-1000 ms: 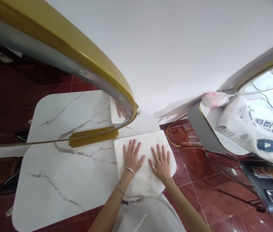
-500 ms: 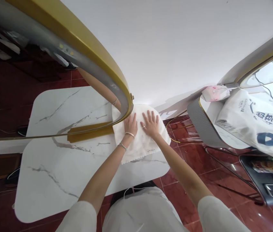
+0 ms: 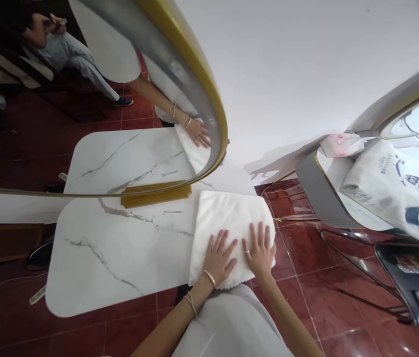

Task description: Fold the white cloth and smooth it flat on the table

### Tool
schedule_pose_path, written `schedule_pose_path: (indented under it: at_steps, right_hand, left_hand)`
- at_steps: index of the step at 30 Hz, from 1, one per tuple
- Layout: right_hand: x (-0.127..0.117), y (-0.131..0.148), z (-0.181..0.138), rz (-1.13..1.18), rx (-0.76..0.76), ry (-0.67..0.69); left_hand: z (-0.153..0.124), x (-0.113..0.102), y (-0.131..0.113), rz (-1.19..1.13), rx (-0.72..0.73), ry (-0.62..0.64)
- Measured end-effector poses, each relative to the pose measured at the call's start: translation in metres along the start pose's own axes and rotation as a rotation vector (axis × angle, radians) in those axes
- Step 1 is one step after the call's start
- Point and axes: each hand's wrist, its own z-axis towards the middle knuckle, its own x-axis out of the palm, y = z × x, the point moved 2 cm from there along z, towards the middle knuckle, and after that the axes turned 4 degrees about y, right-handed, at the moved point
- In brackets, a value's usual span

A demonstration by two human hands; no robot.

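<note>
While white cloth lies under the fingers, extending past their tips; left hand: spread; right hand: spread

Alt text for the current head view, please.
Left hand and right hand lie spread on a white cloth at the right end of a marbled table. A mirror stands behind; the floor is red tile.

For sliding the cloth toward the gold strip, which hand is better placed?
Probably the left hand: it lies flat on the white cloth, on the side nearer the gold strip. The right hand rests on the cloth too, but farther from that strip.
</note>
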Motion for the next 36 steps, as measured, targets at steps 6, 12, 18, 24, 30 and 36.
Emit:
schedule_pose_path:
  at_steps: [6,12,18,24,30,36]
  right_hand:
    - [0.007,0.016,-0.029,0.003,0.022,-0.092]
    - [0.005,0.009,0.024,0.091,0.120,-0.226]
    - [0.012,0.024,0.068,0.144,0.133,-0.259]
    - [0.026,0.097,0.088,0.194,-0.116,-0.179]
    - [0.039,0.177,0.094,0.180,-0.236,-0.108]
    - [0.043,0.218,0.081,0.204,-0.313,-0.182]
  left_hand:
    - [-0.009,-0.013,0.021,-0.236,-0.201,-0.229]
    - [0.076,-0.050,0.087,-0.479,-0.565,-0.425]
    - [0.109,-0.080,0.114,-0.521,-0.482,-0.425]
    - [0.067,-0.095,0.140,-0.316,-0.754,-0.577]
    - [0.025,-0.060,0.156,0.019,-0.713,-0.439]
    - [-0.008,-0.064,0.189,0.067,-0.660,-0.381]
